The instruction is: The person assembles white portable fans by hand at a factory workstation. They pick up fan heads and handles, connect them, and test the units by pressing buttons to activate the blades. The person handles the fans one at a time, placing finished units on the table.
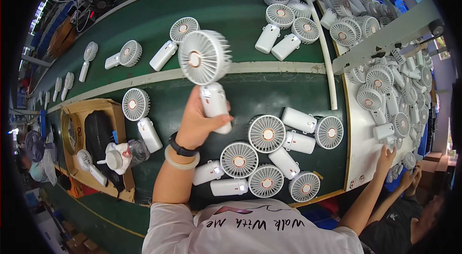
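My left hand (199, 118) is closed around the white handle of a handheld fan (204, 59), lifted above the green bench with its round grille up. My right hand (386, 158) reaches to the white side table, at the near edge of a heap of similar fans (385, 90). Its fingers look apart, just below a fan's white handle (383, 132); any contact is hard to make out. In front of me lie several more white fans (267, 133) with copper-coloured centres. Another fan (136, 105) rests to the left of my left hand.
A cardboard box (96, 105) with a black pouch and tape roll stands left, a white figure-shaped bottle (115, 158) beside it. Fans line the green belt (231, 13) beyond a pale rail (269, 67). A white post (317, 28) stands right. A co-worker in black (397, 220) works at right.
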The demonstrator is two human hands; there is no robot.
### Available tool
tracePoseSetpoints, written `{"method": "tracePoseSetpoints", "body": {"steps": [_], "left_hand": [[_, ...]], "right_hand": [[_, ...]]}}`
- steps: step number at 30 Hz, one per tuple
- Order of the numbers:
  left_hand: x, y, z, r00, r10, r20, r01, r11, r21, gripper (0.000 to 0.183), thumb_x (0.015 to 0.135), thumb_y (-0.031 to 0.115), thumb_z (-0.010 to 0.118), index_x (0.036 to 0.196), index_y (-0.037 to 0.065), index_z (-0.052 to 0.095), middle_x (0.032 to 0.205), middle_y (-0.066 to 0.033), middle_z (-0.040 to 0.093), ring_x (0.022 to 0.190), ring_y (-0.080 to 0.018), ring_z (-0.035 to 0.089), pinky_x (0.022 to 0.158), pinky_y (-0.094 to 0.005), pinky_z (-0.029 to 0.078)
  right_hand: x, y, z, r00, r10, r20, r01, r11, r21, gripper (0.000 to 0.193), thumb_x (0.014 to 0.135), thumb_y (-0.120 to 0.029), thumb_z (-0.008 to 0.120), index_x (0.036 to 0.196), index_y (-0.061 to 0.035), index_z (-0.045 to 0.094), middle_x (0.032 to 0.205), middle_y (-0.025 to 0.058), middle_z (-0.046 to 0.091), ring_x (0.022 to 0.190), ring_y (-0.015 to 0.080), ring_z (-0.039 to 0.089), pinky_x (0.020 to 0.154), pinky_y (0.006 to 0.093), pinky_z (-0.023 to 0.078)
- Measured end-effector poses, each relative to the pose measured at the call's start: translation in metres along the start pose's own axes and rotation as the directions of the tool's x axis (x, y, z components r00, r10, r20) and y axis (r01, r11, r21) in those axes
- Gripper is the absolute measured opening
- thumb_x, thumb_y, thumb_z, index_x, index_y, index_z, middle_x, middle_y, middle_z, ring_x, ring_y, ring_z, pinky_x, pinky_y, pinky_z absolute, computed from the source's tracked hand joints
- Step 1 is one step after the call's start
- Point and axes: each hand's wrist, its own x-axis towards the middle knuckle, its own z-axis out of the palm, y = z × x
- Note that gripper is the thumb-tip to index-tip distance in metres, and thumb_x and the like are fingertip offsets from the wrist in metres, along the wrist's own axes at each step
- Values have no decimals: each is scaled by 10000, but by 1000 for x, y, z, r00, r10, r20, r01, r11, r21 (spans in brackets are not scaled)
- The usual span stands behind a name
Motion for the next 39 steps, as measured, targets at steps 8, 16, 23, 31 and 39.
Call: {"method": "tracePoseSetpoints", "body": {"steps": [8,16,23,31,39], "left_hand": [[-1,-30,-12,990,37,-134,-53,992,-112,407,889,89,504,1247,37,317,1137,-146,537,955,-208,588,812,-328,483],[2,-36,-21,989,33,-141,-66,970,-233,453,887,77,519,1283,49,301,1155,-133,536,968,-196,580,824,-320,481],[5,-40,-33,995,-13,-103,-17,958,-288,447,895,106,519,1282,49,302,1154,-127,536,958,-190,582,828,-324,480],[5,-41,-30,981,3,-194,-55,963,-263,520,855,72,561,1293,95,281,1138,-121,517,950,-198,579,782,-346,513],[4,-33,-24,975,-4,-223,-59,960,-274,727,772,-18,617,1328,198,201,1144,-85,477,949,-176,565,640,-296,569]], "right_hand": [[-114,-175,65,796,-561,226,549,827,118,382,832,-70,567,1209,-68,506,1043,83,603,846,134,573,643,252,453],[-138,-292,227,362,-802,475,807,525,272,327,802,-124,592,1115,-36,569,1008,137,612,756,255,615,719,364,486],[-161,-350,313,318,-845,430,948,275,-161,307,771,-325,651,1013,-138,624,965,226,543,750,355,595,713,415,486],[-172,-356,307,461,-682,568,749,642,163,506,769,-264,656,1076,83,454,1026,219,517,842,364,606,760,397,506],[-206,-332,240,-259,-605,753,-899,436,41,423,891,-279,387,1192,13,440,1098,184,539,832,272,586,653,373,531]]}}
